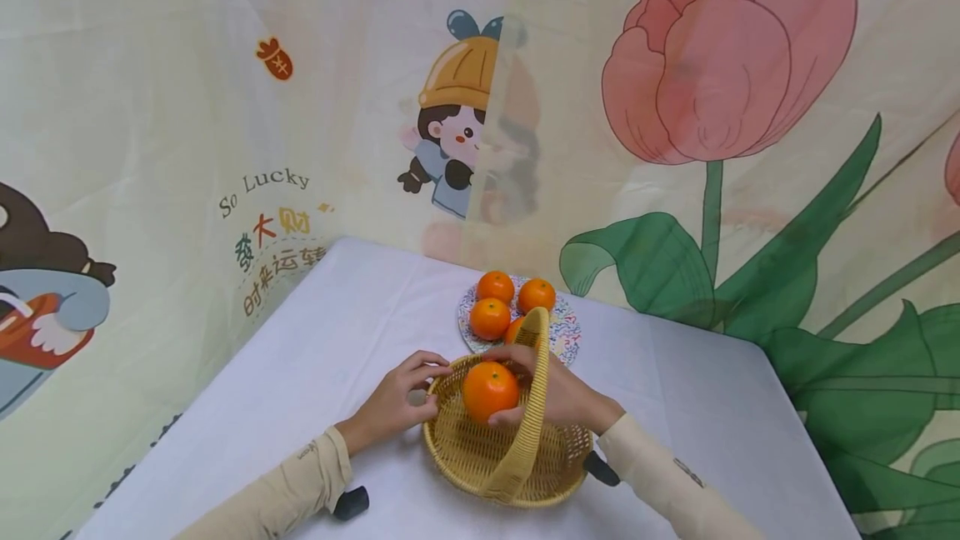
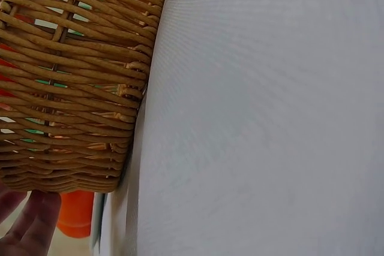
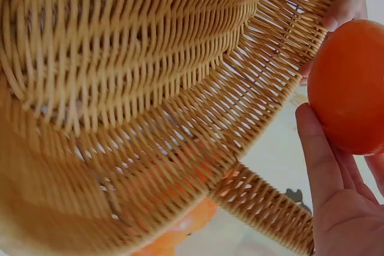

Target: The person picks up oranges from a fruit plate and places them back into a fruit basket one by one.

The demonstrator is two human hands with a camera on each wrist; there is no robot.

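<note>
A yellow-brown wicker basket (image 1: 461, 448) with an arched handle (image 1: 534, 415) stands on the white-covered table. My right hand (image 1: 562, 390) reaches past the handle and grips an orange (image 1: 491, 392) above the basket's inside. In the right wrist view, fingers and palm (image 3: 345, 220) lie against that orange (image 3: 351, 88), close to the rim. At the basket's left rim, my left hand (image 1: 393, 402) holds the edge with its fingers and thumb. The left wrist view shows the woven wall (image 2: 72, 82) and some fingertips (image 2: 39, 220) at its edge. The basket's visible inside holds no fruit.
Behind the basket lies a patterned plate (image 1: 567, 338) bearing several oranges (image 1: 490, 319), one partly hidden by the basket handle. The white tablecloth (image 1: 675, 440) spreads to both sides. A printed cloth backdrop (image 1: 360, 107) hangs close behind the table.
</note>
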